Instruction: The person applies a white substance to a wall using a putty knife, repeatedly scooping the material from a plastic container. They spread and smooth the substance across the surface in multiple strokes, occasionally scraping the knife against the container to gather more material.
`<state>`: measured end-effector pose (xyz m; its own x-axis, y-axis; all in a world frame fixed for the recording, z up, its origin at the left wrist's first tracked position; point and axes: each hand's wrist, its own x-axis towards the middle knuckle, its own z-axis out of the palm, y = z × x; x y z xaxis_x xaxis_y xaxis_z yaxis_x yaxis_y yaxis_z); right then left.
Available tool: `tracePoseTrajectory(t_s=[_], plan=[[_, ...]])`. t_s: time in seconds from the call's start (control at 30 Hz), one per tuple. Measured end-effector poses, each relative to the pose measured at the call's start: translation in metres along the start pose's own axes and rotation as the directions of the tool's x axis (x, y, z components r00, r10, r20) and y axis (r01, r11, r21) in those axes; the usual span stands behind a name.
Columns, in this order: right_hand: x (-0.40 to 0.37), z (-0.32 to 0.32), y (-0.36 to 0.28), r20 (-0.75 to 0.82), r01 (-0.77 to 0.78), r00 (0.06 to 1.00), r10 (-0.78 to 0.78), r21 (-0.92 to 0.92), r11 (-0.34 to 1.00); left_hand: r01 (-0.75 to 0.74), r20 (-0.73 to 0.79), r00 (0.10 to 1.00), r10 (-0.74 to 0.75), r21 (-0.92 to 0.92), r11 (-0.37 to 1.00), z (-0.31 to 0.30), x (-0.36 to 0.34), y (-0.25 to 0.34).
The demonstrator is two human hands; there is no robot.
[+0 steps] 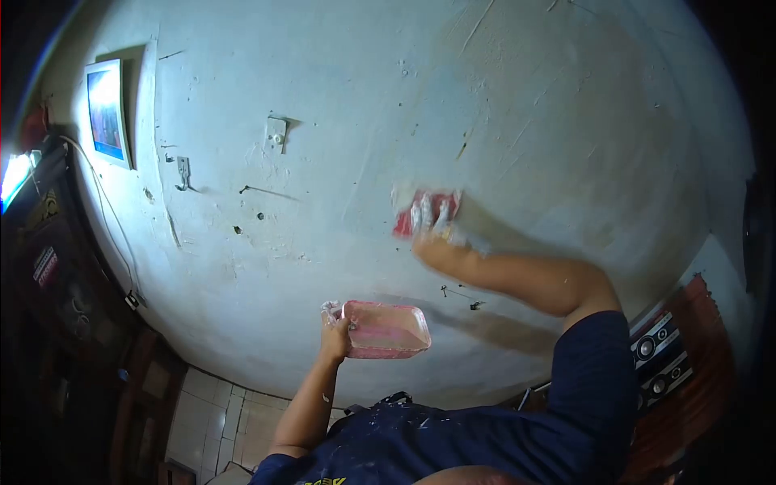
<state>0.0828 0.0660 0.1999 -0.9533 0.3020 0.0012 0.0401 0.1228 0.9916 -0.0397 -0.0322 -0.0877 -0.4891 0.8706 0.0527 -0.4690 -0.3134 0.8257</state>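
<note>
My right hand [432, 222], its fingers coated in white, presses a red flat piece [446, 202] against the pale wall [339, 145]. The edges of that piece carry whitish smears, and the hand is slightly blurred. Lower and to the left, my left hand [335, 330] grips the left end of a pink rectangular tray [388, 352], held tilted so that its inside shows. White residue marks the left fingers, and a pinkish-white layer coats the tray's inside.
On the wall are a framed picture [106, 113], a metal hook [184, 174], a small square plate [277, 134] and protruding nails. Dark furniture [65, 275] with a hanging cable stands left. Speakers [663, 360] and a reddish cloth [702, 347] are at the right.
</note>
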Motion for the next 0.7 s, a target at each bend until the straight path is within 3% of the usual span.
tracePoseTrajectory(t_s=[0.03,0.07,0.1,0.17,0.2,0.23,0.27,0.3,0.37,0.43,0.47,0.53,0.57,0.6,0.63,0.67,0.7], plan=[[-0.008,-0.015,-0.012,0.054,-0.001,0.998,-0.017,0.326,0.945,-0.034,-0.015,0.999,0.034,0.03,0.999,-0.002,0.001,-0.003],[-0.014,-0.03,-0.012,0.1,-0.022,0.994,-0.051,0.616,0.788,-0.068,-0.025,0.997,0.069,0.061,0.996,-0.002,0.001,-0.003],[-0.019,-0.043,0.0,0.095,-0.023,0.994,-0.046,0.613,0.789,-0.075,-0.025,0.997,0.076,0.063,0.995,-0.001,0.001,-0.001],[-0.028,-0.062,0.031,-0.089,-0.022,0.994,0.068,0.442,0.897,-0.092,-0.064,0.993,0.101,0.139,0.986,0.002,0.0,0.007],[-0.026,-0.055,0.053,-0.198,-0.066,0.972,0.127,0.289,0.955,-0.099,-0.065,0.992,0.109,0.141,0.985,0.004,-0.001,0.013],[-0.026,-0.076,0.092,-0.199,-0.18,0.948,0.248,0.306,0.935,-0.113,-0.054,0.992,0.117,0.071,0.991,0.007,-0.003,0.021],[-0.014,-0.079,0.162,0.011,-0.42,0.885,0.465,0.446,0.79,-0.125,-0.043,0.991,0.126,0.005,0.992,0.009,-0.002,0.028],[-0.012,-0.09,0.198,-0.096,-0.495,0.802,0.589,0.445,0.747,-0.191,-0.035,0.98,0.198,0.139,0.972,0.007,0.002,0.032],[0.003,-0.064,0.26,-0.459,-0.615,0.597,0.658,0.264,0.743,-0.183,-0.058,0.98,0.191,0.118,0.976,0.009,0.009,0.037],[0.019,-0.033,0.313,-0.566,-0.67,0.426,0.706,0.326,0.667,-0.173,-0.074,0.981,0.181,0.097,0.98,0.01,0.014,0.037],[0.024,-0.029,0.32,-0.568,-0.674,0.423,0.706,0.323,0.664,-0.172,-0.063,0.983,0.173,0.015,0.985,0.009,0.017,0.034],[0.034,-0.026,0.324,-0.377,-0.706,0.541,0.752,0.284,0.649,-0.174,-0.051,0.984,0.17,-0.068,0.982,0.007,0.022,0.033],[0.041,-0.021,0.317,-0.154,-0.641,0.724,0.672,0.209,0.739,-0.167,-0.063,0.985,0.163,-0.067,0.984,0.007,0.022,0.031],[0.051,-0.02,0.298,0.094,-0.548,0.836,0.54,0.163,0.82,-0.158,-0.074,0.985,0.153,-0.064,0.985,0.005,0.021,0.029],[0.054,-0.015,0.245,-0.076,-0.61,0.792,0.606,-0.066,0.789,-0.158,-0.072,0.986,0.154,-0.065,0.985,-0.001,0.023,0.023],[0.063,0.023,0.204,-0.278,-0.542,0.836,0.473,-0.283,0.791,-0.152,-0.054,0.988,0.148,-0.08,0.985,-0.006,0.029,0.013],[0.042,-0.029,0.148,-0.078,-0.388,0.921,0.382,-0.086,0.918,-0.141,-0.037,0.99,0.138,-0.094,0.986,-0.009,0.029,0.004]])
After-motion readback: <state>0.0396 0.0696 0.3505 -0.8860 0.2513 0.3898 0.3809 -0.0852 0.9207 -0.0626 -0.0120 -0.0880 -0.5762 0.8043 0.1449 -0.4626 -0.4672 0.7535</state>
